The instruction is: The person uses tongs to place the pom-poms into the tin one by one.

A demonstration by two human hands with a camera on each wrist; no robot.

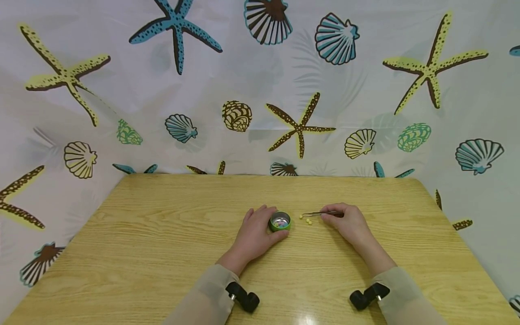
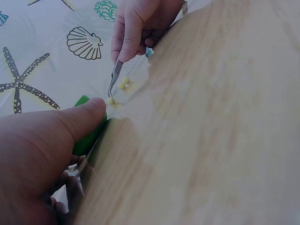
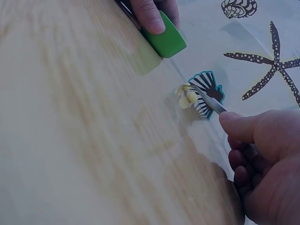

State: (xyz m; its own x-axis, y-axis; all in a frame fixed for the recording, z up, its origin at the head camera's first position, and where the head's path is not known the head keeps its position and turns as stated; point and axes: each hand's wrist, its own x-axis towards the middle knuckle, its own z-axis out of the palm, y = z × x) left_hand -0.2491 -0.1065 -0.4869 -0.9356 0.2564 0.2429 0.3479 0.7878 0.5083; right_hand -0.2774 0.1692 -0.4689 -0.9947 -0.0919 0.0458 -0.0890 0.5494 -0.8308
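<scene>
My left hand (image 1: 257,232) curves round a small green bowl (image 1: 271,228) with a shiny metal inside, thumb at its near side and fingers behind. Several pink, blue and yellow beads (image 1: 280,224) lie in the bowl. To the right, my right hand (image 1: 346,222) pinches a pair of metal tweezers (image 1: 314,213) with bent tips pointing left. The tips are right at one yellow bead (image 2: 111,101), close to the bowl. A couple of other yellow beads (image 1: 309,221) lie on the table just nearer to me.
The wooden table (image 1: 162,253) stretches out on both sides of the hands. Behind it hangs a white cloth (image 1: 227,153) printed with starfish and shells, which also runs along the sides. A black wrist mount (image 1: 243,298) sits on each sleeve.
</scene>
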